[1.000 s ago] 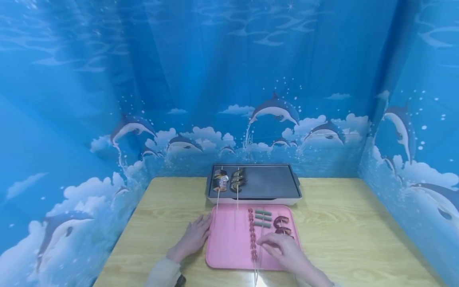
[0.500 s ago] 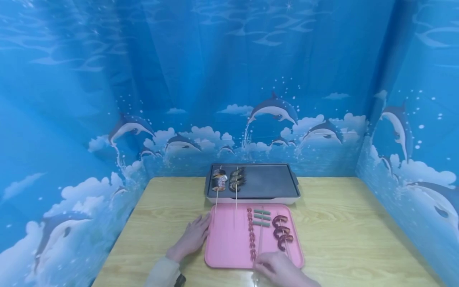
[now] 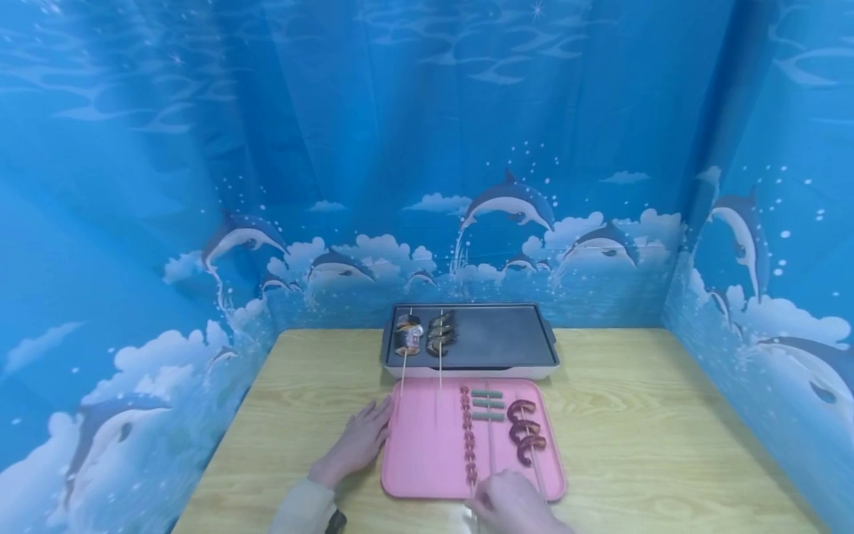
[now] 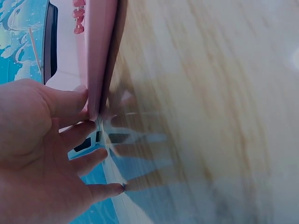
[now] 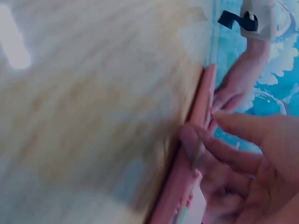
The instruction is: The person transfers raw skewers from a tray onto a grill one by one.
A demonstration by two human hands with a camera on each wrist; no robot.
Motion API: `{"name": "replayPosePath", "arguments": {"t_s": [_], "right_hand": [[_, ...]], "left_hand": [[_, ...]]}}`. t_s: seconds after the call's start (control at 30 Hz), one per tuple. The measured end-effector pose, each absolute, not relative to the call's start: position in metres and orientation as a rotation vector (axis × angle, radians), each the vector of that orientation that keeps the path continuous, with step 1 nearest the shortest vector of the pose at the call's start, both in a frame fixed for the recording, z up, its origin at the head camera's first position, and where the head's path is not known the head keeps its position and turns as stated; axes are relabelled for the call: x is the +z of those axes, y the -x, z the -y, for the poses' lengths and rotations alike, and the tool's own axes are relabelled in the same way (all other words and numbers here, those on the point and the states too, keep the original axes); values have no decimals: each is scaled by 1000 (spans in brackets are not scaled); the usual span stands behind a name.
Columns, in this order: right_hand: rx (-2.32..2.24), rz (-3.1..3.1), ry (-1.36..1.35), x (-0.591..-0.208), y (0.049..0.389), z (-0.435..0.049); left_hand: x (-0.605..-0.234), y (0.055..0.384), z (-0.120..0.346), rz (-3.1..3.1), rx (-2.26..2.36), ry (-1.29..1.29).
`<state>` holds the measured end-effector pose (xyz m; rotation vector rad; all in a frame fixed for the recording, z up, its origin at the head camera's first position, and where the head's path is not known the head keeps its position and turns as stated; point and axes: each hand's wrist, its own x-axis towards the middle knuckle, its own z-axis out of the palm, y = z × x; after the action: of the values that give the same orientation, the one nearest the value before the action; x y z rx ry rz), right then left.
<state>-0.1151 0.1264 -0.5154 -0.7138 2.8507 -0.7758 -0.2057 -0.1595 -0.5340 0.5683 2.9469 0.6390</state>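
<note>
In the head view a pink tray (image 3: 427, 475) lies on the table with three skewers on it. One carries small red pieces (image 3: 469, 437), another green sticks (image 3: 488, 404), the third dark red curled pieces (image 3: 525, 430). My right hand (image 3: 510, 504) is at the tray's near edge, fingers curled at the bare end of the red-piece skewer; in the right wrist view its thin stick (image 5: 198, 151) runs across the fingertips. My left hand (image 3: 356, 441) rests against the tray's left side, fingers spread, thumb (image 4: 70, 100) at the rim in the left wrist view.
Behind the tray stands a dark electric griddle (image 3: 500, 337). On its left half lie a skewer of silvery fish-like chunks (image 3: 408, 337) and one of shrimp (image 3: 441, 334), their sticks reaching over the tray. Blue dolphin curtains (image 3: 427, 148) hang around the wood-grain table (image 3: 620, 423).
My right hand has moved back from over the tray's right part to its near edge, uncovering the curled-piece skewer. It has reached the red skewer's stick. My left hand has stayed put.
</note>
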Motion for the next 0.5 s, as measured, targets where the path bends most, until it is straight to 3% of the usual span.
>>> {"name": "replayPosePath", "arguments": {"t_s": [0.27,0.5], "right_hand": [[-845,-2817,485,-521,115,-123],[-1292,-2474,270,-523,121,-130]], "left_hand": [[-534,206,159,-2954,632,-578],[-534,206,159,-2949,630,-561]]}}
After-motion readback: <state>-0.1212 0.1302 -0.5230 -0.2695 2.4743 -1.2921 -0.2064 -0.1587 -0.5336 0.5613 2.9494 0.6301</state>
